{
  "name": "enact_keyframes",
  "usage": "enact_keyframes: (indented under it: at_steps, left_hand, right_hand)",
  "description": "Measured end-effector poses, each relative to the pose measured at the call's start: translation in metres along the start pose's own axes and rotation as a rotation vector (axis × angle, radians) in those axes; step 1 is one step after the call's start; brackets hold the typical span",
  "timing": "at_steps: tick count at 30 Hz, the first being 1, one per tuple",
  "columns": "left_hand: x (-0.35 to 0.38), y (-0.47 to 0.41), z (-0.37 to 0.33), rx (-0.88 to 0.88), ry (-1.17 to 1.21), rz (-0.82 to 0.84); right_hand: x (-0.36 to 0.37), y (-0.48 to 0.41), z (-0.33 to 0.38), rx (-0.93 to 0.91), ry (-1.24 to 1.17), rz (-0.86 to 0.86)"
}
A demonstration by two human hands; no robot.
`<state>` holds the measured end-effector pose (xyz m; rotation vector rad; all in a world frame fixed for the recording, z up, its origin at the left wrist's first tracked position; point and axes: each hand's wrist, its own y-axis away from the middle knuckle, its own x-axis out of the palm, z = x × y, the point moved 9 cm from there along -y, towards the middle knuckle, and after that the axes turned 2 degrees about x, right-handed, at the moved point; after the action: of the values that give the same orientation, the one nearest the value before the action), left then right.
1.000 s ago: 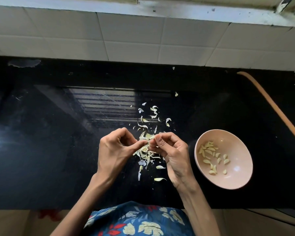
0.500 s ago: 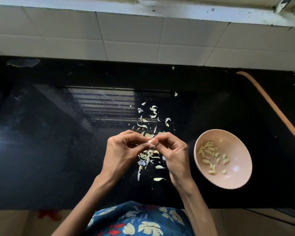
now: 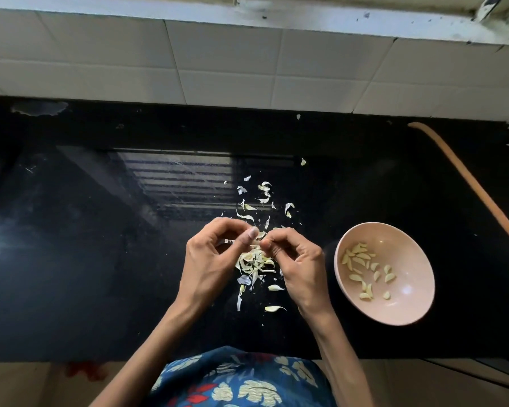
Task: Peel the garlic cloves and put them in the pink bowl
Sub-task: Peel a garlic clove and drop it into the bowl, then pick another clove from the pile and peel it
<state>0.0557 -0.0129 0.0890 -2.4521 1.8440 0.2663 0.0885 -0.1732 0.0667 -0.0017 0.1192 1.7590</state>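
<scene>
Evidently mid-peel: left hand (image 3: 209,261) and right hand (image 3: 300,267) pinch a pale garlic clove (image 3: 256,241); next, into the round pink bowl (image 3: 409,277) beside the right hand.

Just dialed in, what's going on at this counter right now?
A person is peeling garlic at a glossy black countertop. The left hand and the right hand both pinch one small pale garlic clove between their fingertips, above a heap of papery pale garlic skins. To the right sits the round pink bowl, holding a scatter of peeled yellowish cloves. This clove is not yet in it.
</scene>
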Motion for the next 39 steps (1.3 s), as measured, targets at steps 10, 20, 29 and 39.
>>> enact_keyframes:
  at_steps: [10, 20, 29, 39]
  left_hand:
    - [-0.016, -0.008, 0.032, -0.210, 0.004, -0.081]
    - [-0.007, -0.023, 0.040, 0.004, -0.393, 0.046]
    - [-0.015, -0.023, 0.042, 0.052, -0.473, 0.070]
    - [-0.018, -0.006, 0.047, -0.010, -0.393, 0.067]
  right_hand:
    - [-0.027, 0.006, 0.007, -0.021, -0.097, -0.160]
    - [-0.134, 0.054, -0.003, 0.082, 0.079, -0.790]
    - [-0.167, 0.073, -0.018, 0.210, 0.160, -0.903]
    - [-0.045, 0.018, 0.023, -0.042, 0.246, -0.373]
